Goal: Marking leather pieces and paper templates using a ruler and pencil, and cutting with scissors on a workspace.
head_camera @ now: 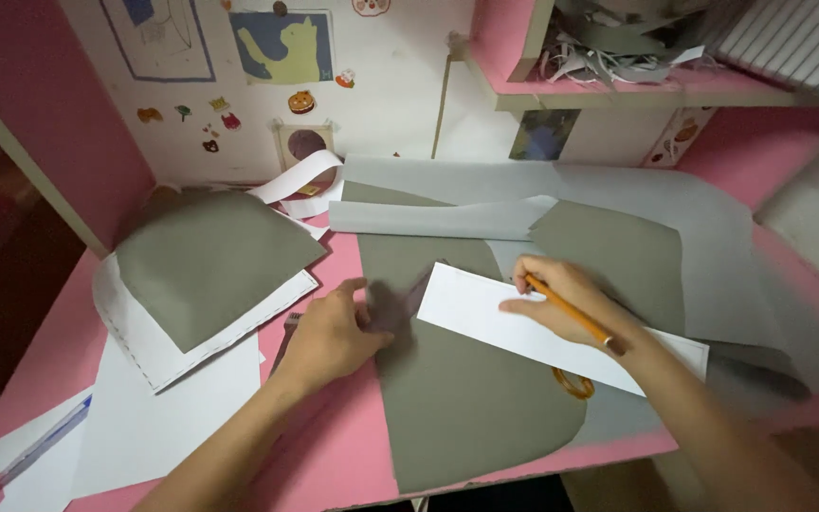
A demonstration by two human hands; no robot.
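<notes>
Right hand (561,301) grips pencil (571,308) (on white strip (471,308)); left hand (329,332) flat on grey fabric (457,389).

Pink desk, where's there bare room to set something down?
Bare pink desk shows along the front edge between the white sheets and the large grey piece, and at the far left edge. The middle is crowded: left hand, right hand with pencil, white paper strip.

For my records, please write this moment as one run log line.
left hand: pressing grey fabric | right hand: holds pencil on white paper strip | pink desk
</notes>
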